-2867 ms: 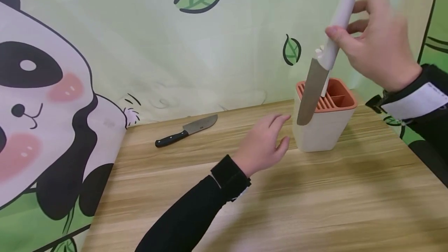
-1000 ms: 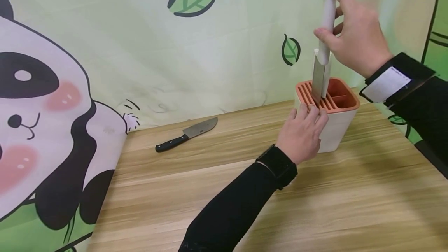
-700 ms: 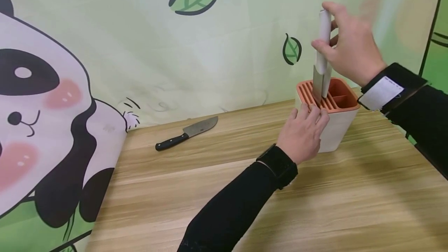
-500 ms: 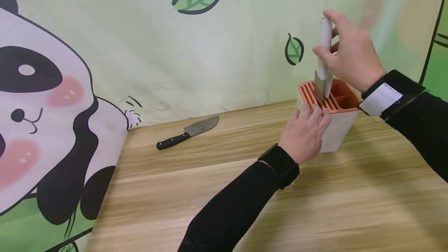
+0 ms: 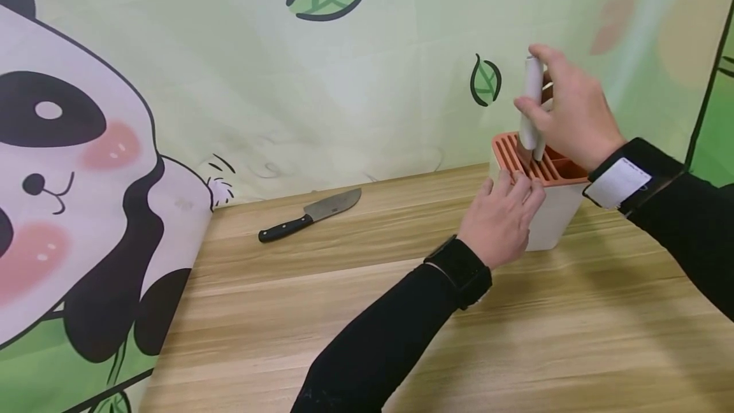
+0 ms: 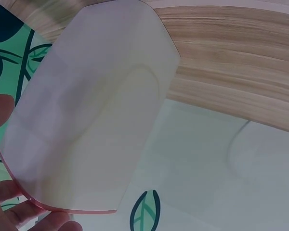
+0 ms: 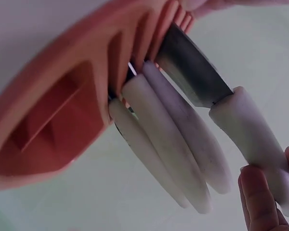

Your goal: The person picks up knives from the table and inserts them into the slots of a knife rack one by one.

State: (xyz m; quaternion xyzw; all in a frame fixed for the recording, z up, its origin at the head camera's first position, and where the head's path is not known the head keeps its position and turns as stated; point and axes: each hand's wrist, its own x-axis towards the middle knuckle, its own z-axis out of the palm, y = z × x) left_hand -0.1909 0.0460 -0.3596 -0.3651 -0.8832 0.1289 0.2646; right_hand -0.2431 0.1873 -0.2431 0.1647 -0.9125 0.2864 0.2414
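In the head view my right hand (image 5: 573,110) pinches the white handle of a kitchen knife (image 5: 533,85), a fingertip on the butt end. Its blade runs down into a slot of the knife block (image 5: 553,215), a cream body with an orange slotted top. The right wrist view shows part of the blade (image 7: 195,67) above the slots, with three more white handles (image 7: 168,139) standing beside it. My left hand (image 5: 501,218) rests against the block's near side, fingertips at the orange rim; the left wrist view shows those fingers (image 6: 26,211) along the rim.
A black-handled knife (image 5: 309,214) lies on the wooden table (image 5: 321,298), left of the block and near the back edge. Behind the table hangs a green backdrop (image 5: 401,81) with a panda and leaves. The block's open compartments (image 7: 53,125) lie beside the slots.
The right hand has brought the white-handled knife over the block and lowered it, most of the blade sinking into a slot. The left hand has moved right onto the block and stayed there.
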